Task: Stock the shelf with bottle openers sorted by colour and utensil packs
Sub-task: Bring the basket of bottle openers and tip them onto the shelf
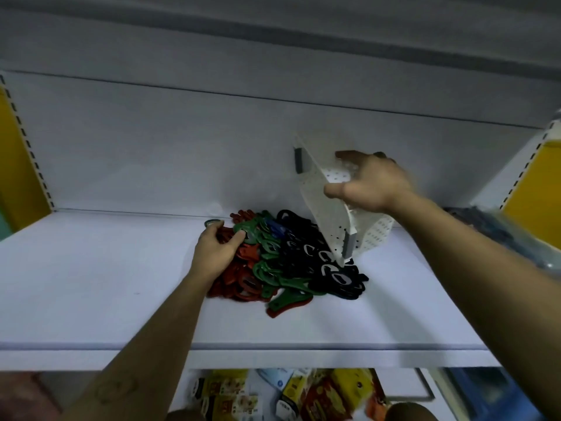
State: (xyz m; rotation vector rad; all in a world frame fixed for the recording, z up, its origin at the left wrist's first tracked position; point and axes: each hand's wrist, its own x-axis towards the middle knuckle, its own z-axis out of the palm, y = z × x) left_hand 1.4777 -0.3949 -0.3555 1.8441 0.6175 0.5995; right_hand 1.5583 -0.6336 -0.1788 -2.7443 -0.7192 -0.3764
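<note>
One heap of bottle openers: they sit mid-shelf, nearer the back wall than the front edge.
Sorting done: I'd call it early. Red, green openers and black bunch loosely left to right, but they overlap, and a few blue ones are mixed in at the back.
Left to do: I reckon the colours need pulling apart, the divider needs seating, and then come the utensil packs. There's a blurred wrapped bundle at the right end of the shelf, and I can't tell what it is.
Left hand: it's down on the heap's left side, fingers and thumb curled round green openers.
Right hand: it's clamped on the white perforated divider, thumb on the near face and fingers over the top edge.
Divider axis: its length runs from the back wall toward the front edge. It's tilted rather than upright, and its near end dips at the heap's right side, over the black ones.
Opener axes: handles point every way, with no common line.
Below the shelf: blurred coloured packets.
</note>
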